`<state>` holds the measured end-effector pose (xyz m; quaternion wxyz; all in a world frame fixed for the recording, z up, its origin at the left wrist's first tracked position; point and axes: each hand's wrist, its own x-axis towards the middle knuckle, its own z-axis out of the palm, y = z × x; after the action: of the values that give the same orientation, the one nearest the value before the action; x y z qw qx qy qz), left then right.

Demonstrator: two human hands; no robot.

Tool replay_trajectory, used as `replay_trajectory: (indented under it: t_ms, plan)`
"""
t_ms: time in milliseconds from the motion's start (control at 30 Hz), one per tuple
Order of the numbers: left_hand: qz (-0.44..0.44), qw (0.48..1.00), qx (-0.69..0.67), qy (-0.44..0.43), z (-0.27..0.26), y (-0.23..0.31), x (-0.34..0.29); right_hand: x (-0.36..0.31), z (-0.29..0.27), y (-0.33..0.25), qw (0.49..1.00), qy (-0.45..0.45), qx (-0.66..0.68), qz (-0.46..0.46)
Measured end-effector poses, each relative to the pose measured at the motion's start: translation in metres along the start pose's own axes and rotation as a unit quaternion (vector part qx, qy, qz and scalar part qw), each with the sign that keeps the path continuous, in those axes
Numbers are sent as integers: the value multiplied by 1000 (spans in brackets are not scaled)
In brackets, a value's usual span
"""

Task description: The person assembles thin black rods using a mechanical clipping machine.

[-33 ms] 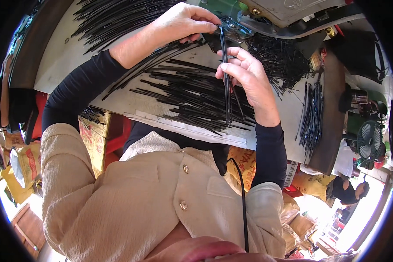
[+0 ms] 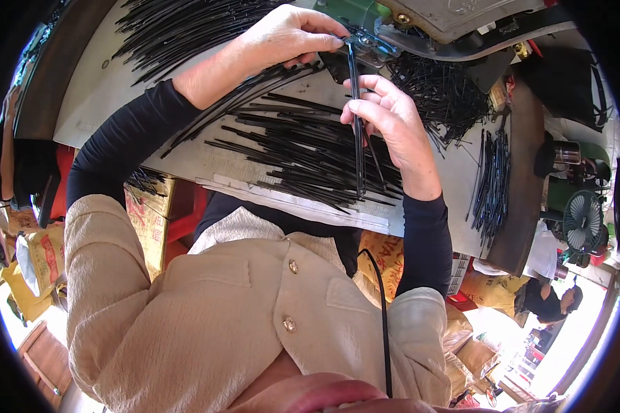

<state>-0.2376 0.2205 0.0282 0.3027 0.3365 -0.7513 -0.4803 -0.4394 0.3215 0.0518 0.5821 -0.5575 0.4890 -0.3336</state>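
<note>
A long, thin black strip (image 2: 358, 151) hangs nearly upright between my hands. Thumb and fingertips of my left hand (image 2: 286, 38) are pinched at its upper end, close to the metal parts of a green machine (image 2: 365, 41). Lower down, my right hand (image 2: 391, 120) grips the strip between thumb and fingers. A second slim strip slants away below the right hand; whether that hand holds it too, I cannot tell. Under the hands, a loose spread of black strips (image 2: 289, 148) covers the near part of the pale tabletop (image 2: 193, 162).
More black strips (image 2: 179, 41) lie at the far left. A tangled heap of thin black pieces (image 2: 448, 96) sits right of the machine. Another bundle of strips (image 2: 492, 182) lies at the table's right side. Beyond stand a fan (image 2: 584, 220) and a person (image 2: 550, 299).
</note>
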Motion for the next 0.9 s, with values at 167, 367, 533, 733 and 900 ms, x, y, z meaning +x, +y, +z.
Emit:
replay_trajectory:
  t_ms: [167,367,533,733,900]
  plan:
    - [16,997,-70,27,7,1,-2,-2,2,-2,1000,13,-4,3]
    - [-20,990,-134,38,11,9,-3,-2,1,-2,1000,10,8,-2]
    - [-29,987,-152,33,15,13,-1,-1,1,-3,999,14,44,-2]
    - [-21,988,-147,51,20,26,4,-2,5,-3,996,43,68,-32]
    - [-15,991,-125,46,24,20,11,2,6,2,994,52,85,-33]
